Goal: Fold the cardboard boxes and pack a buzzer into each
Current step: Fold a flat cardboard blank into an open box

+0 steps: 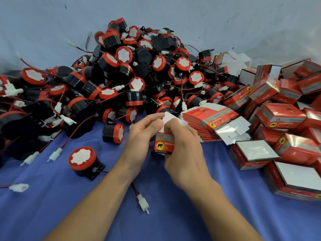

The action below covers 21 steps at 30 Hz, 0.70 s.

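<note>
Blue cloth (pixel 173 214); red elephant-printed box (pixel 164 145)

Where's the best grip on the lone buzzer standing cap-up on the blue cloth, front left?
Probably the round red rim of the buzzer, taken from above: it stands cap-up, alone on the cloth. Pinch across the sides away from the black bracket and wire, which stick out lower right.

blue cloth (pixel 52 206) — buzzer heap (pixel 132 70), flat cartons (pixel 208 122), folded boxes (pixel 281 119).
</note>
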{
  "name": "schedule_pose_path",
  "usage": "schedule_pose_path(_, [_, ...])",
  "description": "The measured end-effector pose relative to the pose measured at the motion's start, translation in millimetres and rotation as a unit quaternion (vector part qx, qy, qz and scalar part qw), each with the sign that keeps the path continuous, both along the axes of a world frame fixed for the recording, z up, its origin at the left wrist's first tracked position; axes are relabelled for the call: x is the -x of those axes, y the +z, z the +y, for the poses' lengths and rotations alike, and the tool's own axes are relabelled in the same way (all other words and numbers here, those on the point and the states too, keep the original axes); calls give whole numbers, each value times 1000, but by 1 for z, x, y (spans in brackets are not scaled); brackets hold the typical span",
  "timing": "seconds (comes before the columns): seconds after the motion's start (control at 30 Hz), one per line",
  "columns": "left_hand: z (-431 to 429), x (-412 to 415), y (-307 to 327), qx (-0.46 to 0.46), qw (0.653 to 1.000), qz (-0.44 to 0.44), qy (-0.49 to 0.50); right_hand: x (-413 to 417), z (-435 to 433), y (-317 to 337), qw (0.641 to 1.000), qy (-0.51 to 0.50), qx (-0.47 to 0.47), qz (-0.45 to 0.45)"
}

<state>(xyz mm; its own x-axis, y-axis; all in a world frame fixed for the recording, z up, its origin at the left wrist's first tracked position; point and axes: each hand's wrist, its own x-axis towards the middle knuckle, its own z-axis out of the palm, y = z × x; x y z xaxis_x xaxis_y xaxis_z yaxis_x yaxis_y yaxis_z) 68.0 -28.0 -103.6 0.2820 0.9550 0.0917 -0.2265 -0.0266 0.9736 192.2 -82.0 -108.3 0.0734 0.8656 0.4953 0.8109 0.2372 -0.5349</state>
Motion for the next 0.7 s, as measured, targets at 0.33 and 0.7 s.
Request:
schedule_pose_path(0.33, [-2,8,0,-175,973,23,150,7,-7,7,991,20,24,-132])
schedule_pose_path(0.7, [3,7,-11,-171,950,237,109,-4,-4,5,976,-45,88,-195])
